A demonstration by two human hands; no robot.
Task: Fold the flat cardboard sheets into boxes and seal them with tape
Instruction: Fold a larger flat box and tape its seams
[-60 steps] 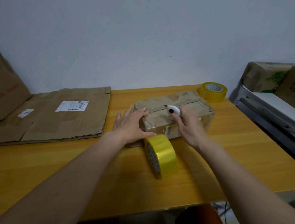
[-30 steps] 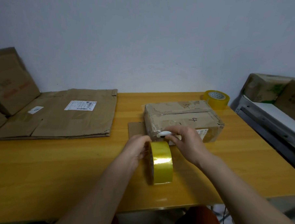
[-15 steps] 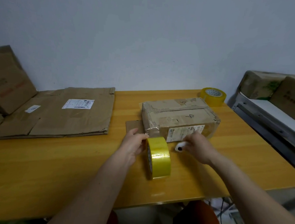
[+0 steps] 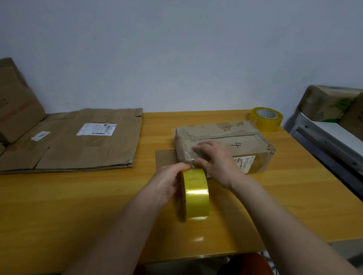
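While the left hand (image 4: 167, 183) grips the upright tape roll (image 4: 195, 197), the right hand (image 4: 215, 159) presses flat-fingered on the box (image 4: 249, 140)

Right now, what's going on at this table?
A person is taping a cardboard box shut on a wooden table. The left hand holds a yellow tape roll standing on edge just in front of the box. The right hand presses flat on the box's near edge, apparently smoothing the tape down. Flat cardboard sheets wait to the left; a second tape roll sits at the table's far corner.
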